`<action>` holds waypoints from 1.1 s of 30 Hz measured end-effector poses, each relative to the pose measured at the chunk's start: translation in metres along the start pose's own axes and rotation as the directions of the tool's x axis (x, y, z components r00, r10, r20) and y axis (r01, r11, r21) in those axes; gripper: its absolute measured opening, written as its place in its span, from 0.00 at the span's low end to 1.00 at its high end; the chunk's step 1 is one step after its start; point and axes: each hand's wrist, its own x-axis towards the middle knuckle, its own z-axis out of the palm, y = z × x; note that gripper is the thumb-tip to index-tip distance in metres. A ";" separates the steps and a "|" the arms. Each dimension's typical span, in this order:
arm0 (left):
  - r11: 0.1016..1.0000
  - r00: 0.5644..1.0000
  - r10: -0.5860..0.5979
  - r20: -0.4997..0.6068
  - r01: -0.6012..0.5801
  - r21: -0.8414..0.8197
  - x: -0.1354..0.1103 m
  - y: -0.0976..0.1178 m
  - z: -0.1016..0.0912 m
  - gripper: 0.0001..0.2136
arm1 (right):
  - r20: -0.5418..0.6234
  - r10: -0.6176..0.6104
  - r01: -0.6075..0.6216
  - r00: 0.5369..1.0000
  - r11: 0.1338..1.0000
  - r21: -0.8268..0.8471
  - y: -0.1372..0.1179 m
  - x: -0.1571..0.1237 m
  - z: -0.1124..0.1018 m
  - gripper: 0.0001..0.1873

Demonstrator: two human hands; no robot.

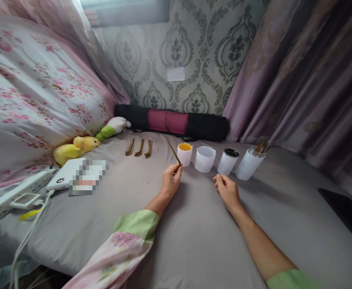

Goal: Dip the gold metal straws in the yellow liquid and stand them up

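Note:
My left hand (172, 180) is closed in a pinch around one end of a thin brown stick (173, 150), which slants up and away to the left. Just right of the stick stands a white-wrapped cup (184, 157) with an orange inside. Loosely curled, my right hand (227, 190) hovers in front of the other containers, with nothing visible in its fingers. Those are a wide white cup (205, 161), a white-wrapped can with a dark inside (227, 163) and a white-wrapped jar (249, 166) holding several brown sticks (261, 147). Three small bundles of bent brown sticks (139, 148) lie at the left.
A black and maroon rolled bag (168, 121) lies along the wall. At the left are plush toys (75, 149), a white device (66, 176) with cables, and a power strip (16, 196). A black flat object (344, 212) lies at right on the grey sheet (200, 241).

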 end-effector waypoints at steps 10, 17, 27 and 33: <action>0.967 0.984 0.160 0.074 -0.171 0.188 -0.007 0.007 0.000 0.09 | 0.002 0.023 -0.023 1.000 0.998 0.053 -0.002 -0.001 0.000 0.25; 0.970 0.985 0.126 0.117 -0.147 0.192 -0.011 0.011 0.000 0.09 | -0.010 0.029 -0.028 1.000 0.997 0.071 -0.005 -0.003 -0.002 0.26; 0.902 0.943 0.265 0.201 -0.316 0.293 -0.012 0.006 0.001 0.10 | 0.008 0.012 -0.013 1.000 0.988 0.151 -0.008 -0.003 -0.001 0.23; 0.906 0.931 0.280 0.235 -0.337 0.256 -0.014 0.012 0.002 0.10 | 0.025 -0.017 0.013 1.000 0.988 0.156 -0.012 -0.004 -0.001 0.22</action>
